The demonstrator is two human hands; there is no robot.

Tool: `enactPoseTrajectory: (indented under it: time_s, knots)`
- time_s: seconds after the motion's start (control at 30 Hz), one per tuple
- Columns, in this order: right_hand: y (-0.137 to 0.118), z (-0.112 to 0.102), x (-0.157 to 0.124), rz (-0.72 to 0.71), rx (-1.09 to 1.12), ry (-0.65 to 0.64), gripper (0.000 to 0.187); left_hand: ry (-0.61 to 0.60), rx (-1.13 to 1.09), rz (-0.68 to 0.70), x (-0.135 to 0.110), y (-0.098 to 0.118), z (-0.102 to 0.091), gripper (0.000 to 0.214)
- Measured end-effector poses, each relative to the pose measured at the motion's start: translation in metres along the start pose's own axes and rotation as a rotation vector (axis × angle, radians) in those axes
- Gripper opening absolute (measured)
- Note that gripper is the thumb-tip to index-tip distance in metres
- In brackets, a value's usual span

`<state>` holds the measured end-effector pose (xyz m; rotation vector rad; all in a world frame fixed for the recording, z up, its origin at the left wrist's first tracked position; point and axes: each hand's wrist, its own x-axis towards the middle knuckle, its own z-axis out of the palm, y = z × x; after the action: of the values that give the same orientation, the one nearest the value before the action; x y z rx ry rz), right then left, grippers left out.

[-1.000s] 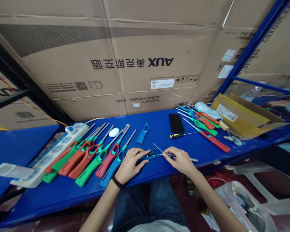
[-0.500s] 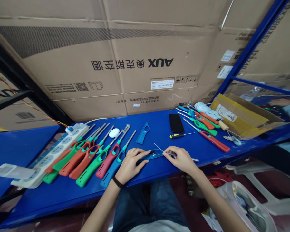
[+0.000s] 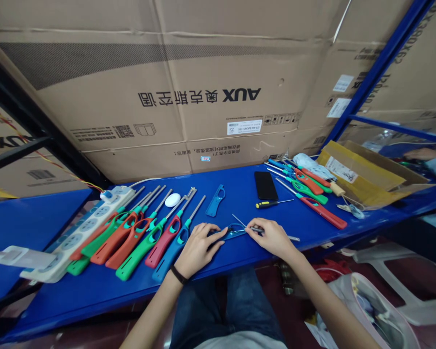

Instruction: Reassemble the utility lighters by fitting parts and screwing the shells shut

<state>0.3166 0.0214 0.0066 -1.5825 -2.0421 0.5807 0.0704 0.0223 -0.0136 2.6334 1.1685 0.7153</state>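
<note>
My left hand lies on the blue shelf, fingers pressing down the handle end of an opened blue lighter shell. My right hand pinches a thin metal tube at the shell's front end, and a fine wire sticks up from there. Just left of my left hand lies a row of several long-nosed lighters in orange, green, red and blue. A loose blue shell half rests behind the hands.
A black phone and a small yellow-handled screwdriver lie behind my right hand. More lighters and an open cardboard box sit at right, a white power strip at left. Large cardboard cartons form the back wall. Another person's hand shows far right.
Both hands stay on the blue lighter shell; fingers shifted only slightly. The view drifted a little.
</note>
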Motion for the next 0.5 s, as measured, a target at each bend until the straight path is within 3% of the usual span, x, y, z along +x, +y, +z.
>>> enactPoseTrajectory:
  time_s: [0.5]
  knots:
    - [-0.004,0.005,0.001,0.025,0.175,-0.059,0.021,0.062,0.114,-0.064,-0.003,0.014,0.010,0.035]
